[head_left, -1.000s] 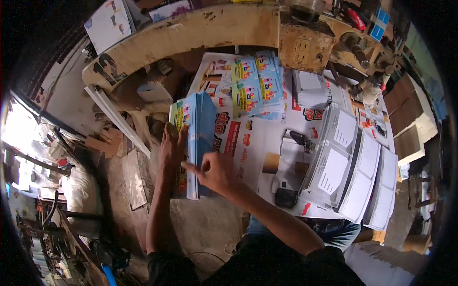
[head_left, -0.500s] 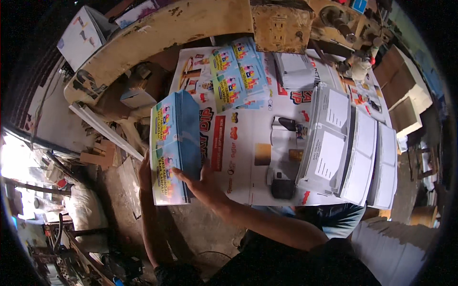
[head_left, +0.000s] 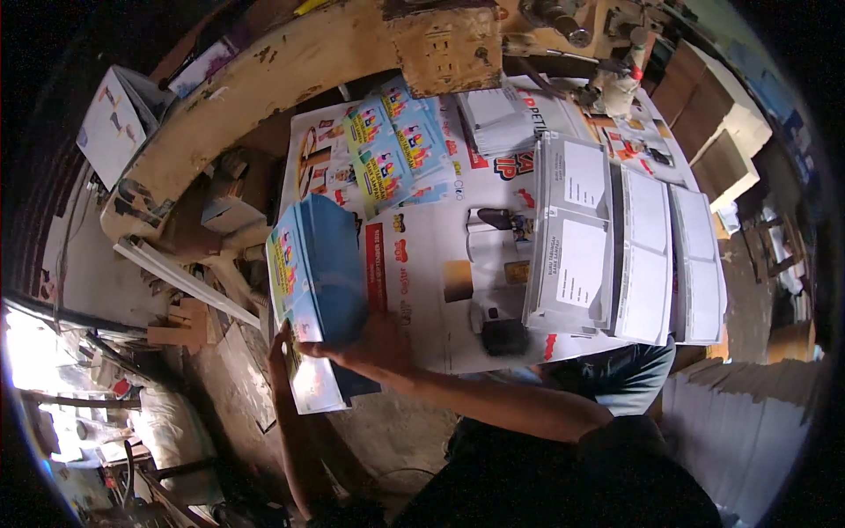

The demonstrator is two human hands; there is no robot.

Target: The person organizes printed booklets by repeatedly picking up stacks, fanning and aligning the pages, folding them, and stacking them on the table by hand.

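Note:
A thick stack of printed covers (head_left: 333, 268), blue with colourful pictures along its left strip, lies at the left edge of the table. Its near end juts out past the table edge, and the blue part bows upward. My left hand (head_left: 279, 354) is against the stack's left edge, fingers mostly hidden behind it. Across the near part reaches my right hand (head_left: 380, 346), closed on the stack, thumb on the printed strip and the other fingers partly out of sight at the blue side. Beyond the stack lie several loose matching covers (head_left: 396, 145).
A large printed poster (head_left: 422, 290) covers the table. Stacks of white-and-grey printed sheets (head_left: 572, 255) stand along its right side, with another sheet pile (head_left: 497, 123) farther back. A worn yellowish machine (head_left: 264, 75) arches along the far side. Cardboard boxes (head_left: 704, 106) are at far right.
The view has shifted. The stack has slid toward me and turned, its near end now beyond the table edge. Both hands have moved nearer with it, and the blue part bows more.

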